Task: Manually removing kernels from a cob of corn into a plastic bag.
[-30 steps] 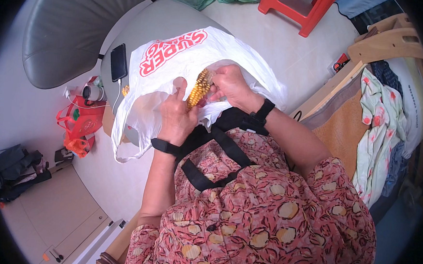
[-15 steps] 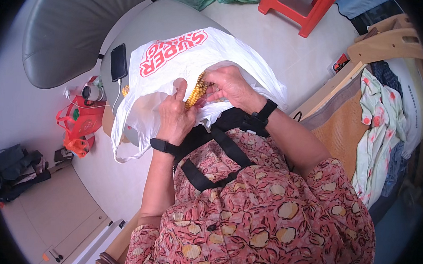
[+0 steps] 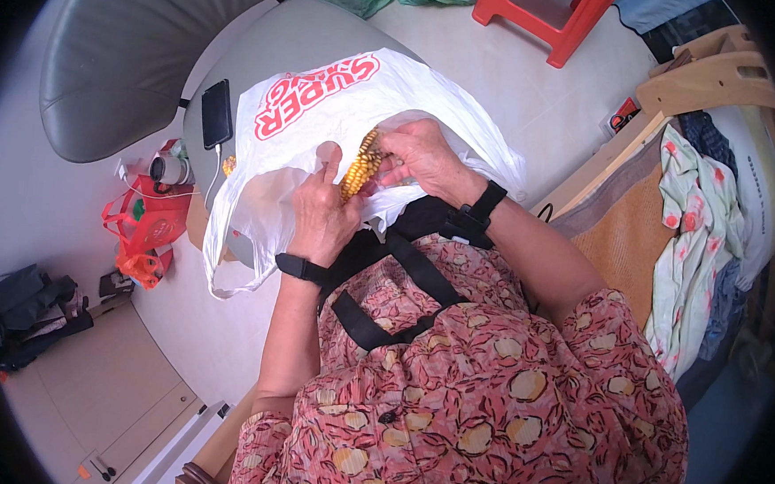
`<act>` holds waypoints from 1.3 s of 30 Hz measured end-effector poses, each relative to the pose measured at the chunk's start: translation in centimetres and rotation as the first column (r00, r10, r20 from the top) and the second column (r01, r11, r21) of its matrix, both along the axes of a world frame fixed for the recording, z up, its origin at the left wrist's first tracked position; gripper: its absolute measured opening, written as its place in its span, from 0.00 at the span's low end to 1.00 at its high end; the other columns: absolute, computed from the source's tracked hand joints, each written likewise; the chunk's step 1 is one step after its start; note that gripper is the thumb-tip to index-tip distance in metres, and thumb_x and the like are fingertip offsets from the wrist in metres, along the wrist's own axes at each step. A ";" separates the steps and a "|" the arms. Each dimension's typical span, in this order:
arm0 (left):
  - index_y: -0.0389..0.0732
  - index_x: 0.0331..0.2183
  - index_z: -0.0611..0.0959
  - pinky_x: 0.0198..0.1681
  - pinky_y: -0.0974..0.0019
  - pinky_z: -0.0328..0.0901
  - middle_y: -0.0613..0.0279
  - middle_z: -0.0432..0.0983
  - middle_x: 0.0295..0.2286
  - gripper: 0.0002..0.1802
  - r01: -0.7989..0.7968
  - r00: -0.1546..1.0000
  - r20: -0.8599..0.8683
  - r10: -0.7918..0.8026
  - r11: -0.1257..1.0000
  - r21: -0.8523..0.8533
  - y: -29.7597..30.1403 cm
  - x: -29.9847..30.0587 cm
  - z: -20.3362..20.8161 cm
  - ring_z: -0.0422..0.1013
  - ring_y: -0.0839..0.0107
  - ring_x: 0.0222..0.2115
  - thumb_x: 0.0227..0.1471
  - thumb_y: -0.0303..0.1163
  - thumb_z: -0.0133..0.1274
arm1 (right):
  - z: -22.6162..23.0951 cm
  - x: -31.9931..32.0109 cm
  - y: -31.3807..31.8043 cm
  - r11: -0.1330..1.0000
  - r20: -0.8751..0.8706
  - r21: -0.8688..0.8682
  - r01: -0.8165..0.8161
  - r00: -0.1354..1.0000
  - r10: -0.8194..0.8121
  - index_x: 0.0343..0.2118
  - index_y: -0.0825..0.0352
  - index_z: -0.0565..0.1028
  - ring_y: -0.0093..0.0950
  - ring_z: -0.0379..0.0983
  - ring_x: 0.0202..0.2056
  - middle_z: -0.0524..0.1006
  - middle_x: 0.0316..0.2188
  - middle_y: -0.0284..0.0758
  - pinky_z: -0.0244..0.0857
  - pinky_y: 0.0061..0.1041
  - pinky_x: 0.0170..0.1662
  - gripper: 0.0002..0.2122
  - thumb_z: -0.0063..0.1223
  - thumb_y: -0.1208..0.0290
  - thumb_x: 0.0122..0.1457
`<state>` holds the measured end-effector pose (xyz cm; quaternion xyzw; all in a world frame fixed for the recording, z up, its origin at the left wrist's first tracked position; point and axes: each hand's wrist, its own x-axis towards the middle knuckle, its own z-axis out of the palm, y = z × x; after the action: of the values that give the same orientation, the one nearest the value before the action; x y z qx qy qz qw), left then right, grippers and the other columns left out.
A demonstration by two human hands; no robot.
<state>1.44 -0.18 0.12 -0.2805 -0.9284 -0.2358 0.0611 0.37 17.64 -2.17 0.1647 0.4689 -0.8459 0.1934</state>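
Observation:
An ear of dried yellow corn [image 3: 361, 171] is between my two hands, over the mouth of a white plastic bag [image 3: 318, 140] with red print. My left hand [image 3: 323, 210] is closed round the lower end of the ear, its thumb sticking up beside the kernels. At the upper end, my right hand [image 3: 417, 158] has its bent fingers on the ear's right side. Parts of those fingers are hidden behind the hand. The bag lies spread on the seat of a grey chair [image 3: 285, 36].
On the seat's left side lies a dark phone [image 3: 217, 114] with a white cable. Red bags [image 3: 145, 218] stand on the floor at left. A red stool [image 3: 543, 21] is at the far side. At right is a wooden-framed bed [image 3: 614, 229] with a flowered cloth [image 3: 695, 225].
The ear of corn has turned slightly, so that more of its kernels show near the top. Both hands stay in nearly the same place.

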 end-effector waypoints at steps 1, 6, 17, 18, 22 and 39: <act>0.35 0.49 0.67 0.25 0.55 0.64 0.45 0.70 0.20 0.37 0.000 1.000 0.000 0.000 1.000 0.000 0.0 0.0 -0.1 0.69 0.50 0.22 0.30 0.23 0.56 | 0.1 0.0 0.1 1.000 0.000 0.000 0.000 1.000 0.000 0.34 0.77 0.72 0.17 0.70 0.20 0.74 0.25 0.34 0.69 0.15 0.19 0.12 0.50 0.71 0.52; 0.35 0.49 0.67 0.25 0.55 0.64 0.46 0.70 0.20 0.37 0.005 1.000 -0.005 -0.005 1.000 -0.014 0.0 -0.1 0.0 0.69 0.51 0.22 0.30 0.23 0.56 | 0.7 0.1 0.3 0.999 -0.010 -0.016 -0.032 0.999 0.032 0.35 0.76 0.73 0.20 0.70 0.25 0.73 0.28 0.34 0.70 0.19 0.25 0.13 0.51 0.70 0.52; 0.34 0.50 0.66 0.26 0.55 0.64 0.45 0.71 0.21 0.39 0.017 0.999 0.029 -0.018 0.999 0.043 0.2 0.0 0.3 0.70 0.50 0.23 0.30 0.22 0.56 | 0.1 -0.2 0.0 0.997 -0.030 0.081 0.001 1.000 0.002 0.30 0.78 0.72 0.23 0.71 0.21 0.73 0.23 0.37 0.69 0.20 0.18 0.09 0.49 0.76 0.49; 0.34 0.50 0.66 0.26 0.55 0.64 0.45 0.71 0.21 0.38 0.018 1.000 0.020 -0.020 0.998 0.061 0.2 0.0 0.3 0.70 0.50 0.23 0.30 0.21 0.56 | 0.0 -0.2 0.0 0.996 -0.024 0.087 0.014 1.000 -0.012 0.30 0.78 0.72 0.24 0.70 0.20 0.72 0.22 0.37 0.69 0.21 0.18 0.09 0.48 0.77 0.48; 0.34 0.50 0.66 0.26 0.55 0.64 0.44 0.70 0.21 0.38 -0.011 0.996 0.088 0.009 1.000 0.023 0.2 -0.1 0.9 0.70 0.49 0.23 0.30 0.21 0.55 | -0.4 -0.2 -0.1 0.992 -0.037 0.123 0.022 0.999 -0.017 0.30 0.78 0.72 0.23 0.70 0.20 0.73 0.23 0.37 0.69 0.21 0.18 0.09 0.47 0.76 0.49; 0.35 0.50 0.66 0.26 0.55 0.64 0.44 0.71 0.20 0.38 -0.005 0.995 0.096 0.004 1.000 0.014 0.1 -0.2 0.8 0.70 0.49 0.22 0.31 0.23 0.56 | 1.3 -0.3 0.3 0.990 -0.015 0.110 -0.093 0.995 0.095 0.32 0.75 0.74 0.19 0.70 0.22 0.74 0.25 0.33 0.67 0.17 0.21 0.11 0.53 0.72 0.48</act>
<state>1.21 -0.11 0.92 -0.2663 -0.9292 -0.2554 0.0190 0.12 17.91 -0.83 0.1442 0.5237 -0.8105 0.2192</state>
